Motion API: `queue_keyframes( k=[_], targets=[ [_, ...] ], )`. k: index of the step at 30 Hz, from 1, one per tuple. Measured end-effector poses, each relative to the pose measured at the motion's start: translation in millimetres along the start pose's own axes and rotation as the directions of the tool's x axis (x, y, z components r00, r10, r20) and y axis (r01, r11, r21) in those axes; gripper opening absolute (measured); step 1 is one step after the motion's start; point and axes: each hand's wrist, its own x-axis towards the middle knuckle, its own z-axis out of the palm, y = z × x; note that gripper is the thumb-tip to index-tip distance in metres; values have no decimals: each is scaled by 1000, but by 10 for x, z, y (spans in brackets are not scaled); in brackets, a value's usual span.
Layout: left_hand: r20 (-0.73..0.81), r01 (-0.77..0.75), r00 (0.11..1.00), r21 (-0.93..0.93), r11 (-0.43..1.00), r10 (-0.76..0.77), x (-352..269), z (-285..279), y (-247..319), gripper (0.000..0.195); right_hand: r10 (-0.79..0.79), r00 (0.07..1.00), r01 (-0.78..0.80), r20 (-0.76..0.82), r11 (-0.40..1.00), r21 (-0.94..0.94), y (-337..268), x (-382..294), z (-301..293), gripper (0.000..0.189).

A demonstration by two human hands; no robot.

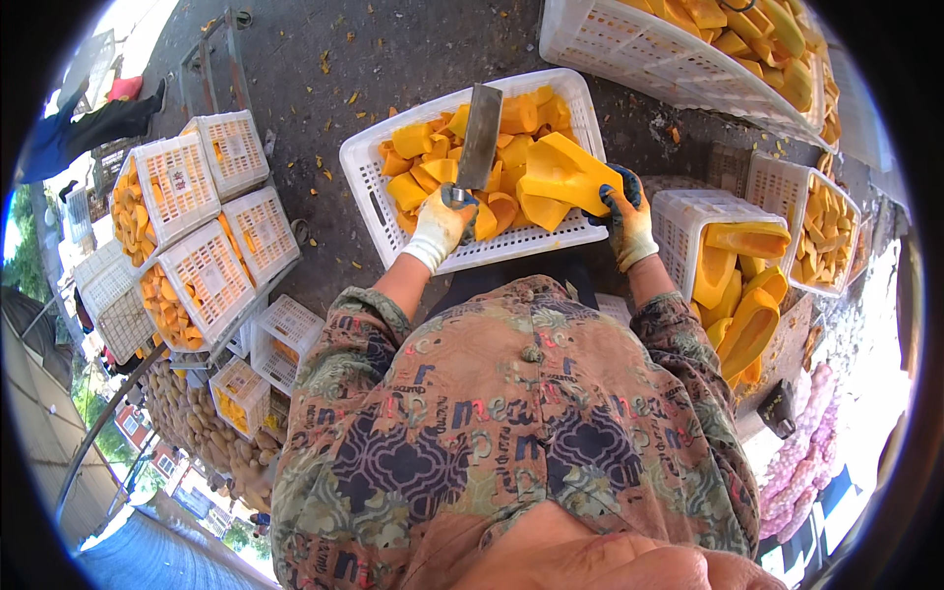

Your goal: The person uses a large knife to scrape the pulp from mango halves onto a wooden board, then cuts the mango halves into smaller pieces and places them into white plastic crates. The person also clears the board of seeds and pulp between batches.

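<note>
My left hand (443, 217), in a stained white glove with dark fingers, is closed around the handle of a cleaver (479, 137). Its broad blade points away from me above a white plastic crate (363, 166). My right hand (626, 212), gloved alike, holds a large peeled piece of orange squash (571, 171) at its right end, over the crate's right part. The blade and this piece are apart. Smaller cut squash chunks (411, 140) fill much of the crate below both hands. The glove hides most of the cleaver's handle.
Crates of cut squash (204, 284) are stacked on a cart at the left. At the right, a crate (675, 221) holds long squash pieces; a large crate (627, 55) stands at the upper right. Scraps lie on the dark ground (324, 66). A person's leg (118, 123) shows at the upper left.
</note>
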Motion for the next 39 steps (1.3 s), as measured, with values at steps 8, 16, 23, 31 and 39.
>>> queue_keyframes(
  k=[8,16,23,31,39],
  targets=[
    [90,-292,954,85,953,284,-472,-179,662,27,-41,999,42,15,994,-102,-150,-4,273,36],
    [486,319,846,-133,938,-218,-118,117,118,12,171,985,-163,-30,972,168,-44,-155,214,31],
    [-41,-251,968,-162,954,248,-655,-470,709,24,106,970,-97,-217,994,51,185,-22,338,35],
    [303,-206,953,574,792,28,-38,97,-89,33,101,905,-321,-413,798,-509,7,-758,-72,52],
    [251,-146,965,270,952,76,-4,-545,-187,23,79,554,-446,-829,869,-215,656,-1969,-1965,42]
  ],
)
